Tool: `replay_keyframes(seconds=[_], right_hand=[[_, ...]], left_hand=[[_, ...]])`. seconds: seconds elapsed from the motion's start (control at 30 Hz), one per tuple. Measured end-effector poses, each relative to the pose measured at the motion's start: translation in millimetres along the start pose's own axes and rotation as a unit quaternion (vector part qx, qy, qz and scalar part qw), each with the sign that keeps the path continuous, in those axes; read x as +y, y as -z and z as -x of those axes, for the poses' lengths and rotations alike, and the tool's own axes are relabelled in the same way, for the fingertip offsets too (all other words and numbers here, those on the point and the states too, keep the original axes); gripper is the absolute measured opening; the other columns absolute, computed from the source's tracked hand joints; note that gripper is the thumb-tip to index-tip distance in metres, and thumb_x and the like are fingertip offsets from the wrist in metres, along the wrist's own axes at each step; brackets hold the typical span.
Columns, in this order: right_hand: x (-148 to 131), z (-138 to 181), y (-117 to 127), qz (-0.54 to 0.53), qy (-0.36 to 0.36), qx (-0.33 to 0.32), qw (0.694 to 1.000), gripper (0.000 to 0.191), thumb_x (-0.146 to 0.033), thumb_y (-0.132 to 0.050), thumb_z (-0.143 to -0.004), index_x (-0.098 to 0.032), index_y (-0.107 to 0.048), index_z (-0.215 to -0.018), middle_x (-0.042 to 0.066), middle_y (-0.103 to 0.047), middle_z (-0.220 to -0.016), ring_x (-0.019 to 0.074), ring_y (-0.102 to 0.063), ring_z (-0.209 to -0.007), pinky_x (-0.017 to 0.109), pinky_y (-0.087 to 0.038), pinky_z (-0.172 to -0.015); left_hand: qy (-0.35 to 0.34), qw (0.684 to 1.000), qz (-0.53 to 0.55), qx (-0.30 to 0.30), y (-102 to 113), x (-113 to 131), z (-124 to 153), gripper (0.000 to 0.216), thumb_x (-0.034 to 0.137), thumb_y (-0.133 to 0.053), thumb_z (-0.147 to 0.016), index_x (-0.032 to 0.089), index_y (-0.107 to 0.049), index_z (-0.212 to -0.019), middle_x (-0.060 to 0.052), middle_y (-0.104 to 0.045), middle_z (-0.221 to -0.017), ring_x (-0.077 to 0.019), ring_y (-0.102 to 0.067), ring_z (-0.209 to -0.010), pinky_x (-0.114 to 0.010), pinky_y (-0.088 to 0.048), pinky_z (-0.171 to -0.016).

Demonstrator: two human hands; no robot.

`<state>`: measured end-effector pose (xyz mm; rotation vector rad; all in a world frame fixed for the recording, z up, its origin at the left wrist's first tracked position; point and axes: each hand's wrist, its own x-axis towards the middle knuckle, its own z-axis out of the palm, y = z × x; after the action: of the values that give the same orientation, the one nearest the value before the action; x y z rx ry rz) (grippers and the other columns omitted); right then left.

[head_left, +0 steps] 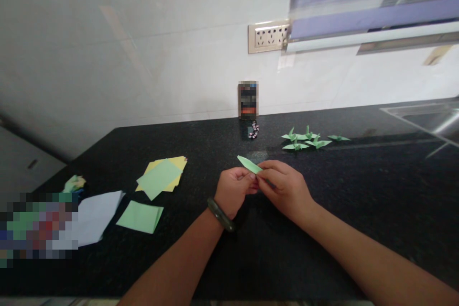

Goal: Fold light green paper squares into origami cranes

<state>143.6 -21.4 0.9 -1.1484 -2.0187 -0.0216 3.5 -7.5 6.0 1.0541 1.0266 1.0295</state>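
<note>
Over the middle of a black counter [358, 191], both of my hands pinch a narrow folded piece of green paper [249, 164]. My left hand [234, 191], with a dark bangle on its wrist, grips the paper from the left with closed fingers. My right hand [287, 186] holds it from the right, fingers curled over the fold. The paper's pointed tip sticks out up and to the left of my fingers.
Several finished green paper cranes [304, 139] lie behind my hands. A stack of yellow and green square sheets [161, 176], a folded green sheet [140, 216] and white paper [95, 215] lie to the left. A small box [248, 99] leans against the wall; a sink [426, 119] sits far right.
</note>
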Motion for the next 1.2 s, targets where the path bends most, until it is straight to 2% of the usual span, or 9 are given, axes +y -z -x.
replay_keyframes(seconds=[0.23,0.43,0.6,0.7,0.87,1.0,1.1,1.2], right_hand=[[-2,1,-5,0.034,-0.008,0.016,0.999,0.019,-0.017,-0.048,-0.081,-0.018,-0.066,-0.076,0.008,-0.065,-0.087,0.0176,-0.059,-0.081,0.028,-0.048,-0.073],[-5,1,-7,0.048,-0.005,0.025,0.999,0.019,-0.015,-0.048,-0.080,-0.015,-0.067,-0.080,0.011,-0.064,-0.091,0.0202,-0.057,-0.085,0.032,-0.049,-0.076],[-4,1,-6,-0.040,0.004,0.040,0.998,0.019,-0.012,-0.048,-0.078,-0.017,-0.066,-0.085,0.010,-0.064,-0.091,0.0190,-0.057,-0.087,0.033,-0.049,-0.077],[0,0,-6,-0.129,-0.043,0.057,0.989,0.019,-0.012,-0.048,-0.076,-0.019,-0.064,-0.083,0.006,-0.065,-0.087,0.0168,-0.060,-0.082,0.031,-0.050,-0.073],[8,-3,-6,-0.209,-0.209,0.059,0.953,0.012,-0.018,-0.050,-0.075,-0.017,-0.061,-0.080,0.004,-0.062,-0.076,0.0147,-0.058,-0.068,0.025,-0.047,-0.058],[8,-6,-3,-0.237,-0.284,-0.007,0.929,0.010,-0.024,-0.053,-0.071,-0.016,-0.058,-0.067,-0.001,-0.053,-0.057,0.0116,-0.049,-0.053,0.023,-0.042,-0.049],[5,-8,-2,-0.324,-0.346,-0.059,0.878,0.017,-0.029,-0.052,-0.071,-0.016,-0.059,-0.063,-0.002,-0.050,-0.053,0.0095,-0.046,-0.047,0.021,-0.040,-0.042],[3,-10,-4,-0.413,-0.407,-0.070,0.812,0.019,-0.031,-0.054,-0.070,-0.014,-0.061,-0.064,-0.002,-0.052,-0.054,0.0072,-0.044,-0.042,0.019,-0.039,-0.038]], left_hand=[[0.001,1.000,0.023,0.004,-3,1,2,0.011,0.020,-0.063,-0.067,0.009,-0.061,-0.063,-0.002,-0.062,-0.058,-0.0087,-0.058,-0.052,-0.022,-0.050,-0.056],[-0.002,0.998,0.056,-0.008,-4,0,1,0.014,0.023,-0.061,-0.069,0.010,-0.063,-0.067,-0.003,-0.064,-0.062,-0.0097,-0.060,-0.057,-0.022,-0.050,-0.059],[-0.010,0.998,0.059,0.017,-2,-1,-1,0.021,0.029,-0.063,-0.070,0.008,-0.062,-0.067,-0.004,-0.063,-0.060,-0.0097,-0.059,-0.054,-0.021,-0.050,-0.055],[0.006,0.998,0.059,0.033,-1,-1,-2,0.021,0.028,-0.063,-0.071,0.008,-0.060,-0.066,-0.005,-0.065,-0.060,-0.0103,-0.060,-0.052,-0.020,-0.049,-0.052],[0.026,0.996,0.081,0.039,-1,0,-3,0.018,0.026,-0.061,-0.073,0.008,-0.060,-0.069,-0.008,-0.067,-0.066,-0.0133,-0.064,-0.059,-0.019,-0.048,-0.051],[0.030,0.993,0.099,0.048,1,1,-4,0.018,0.026,-0.061,-0.074,0.008,-0.060,-0.070,-0.008,-0.066,-0.067,-0.0123,-0.063,-0.059,-0.018,-0.046,-0.050],[0.031,0.992,0.113,0.049,3,1,-5,0.019,0.027,-0.063,-0.072,0.009,-0.060,-0.069,-0.006,-0.065,-0.065,-0.0091,-0.060,-0.054,-0.017,-0.044,-0.048],[0.031,0.991,0.118,0.048,3,1,-4,0.020,0.028,-0.064,-0.070,0.009,-0.059,-0.066,-0.003,-0.062,-0.062,-0.0067,-0.056,-0.051,-0.017,-0.043,-0.049]])
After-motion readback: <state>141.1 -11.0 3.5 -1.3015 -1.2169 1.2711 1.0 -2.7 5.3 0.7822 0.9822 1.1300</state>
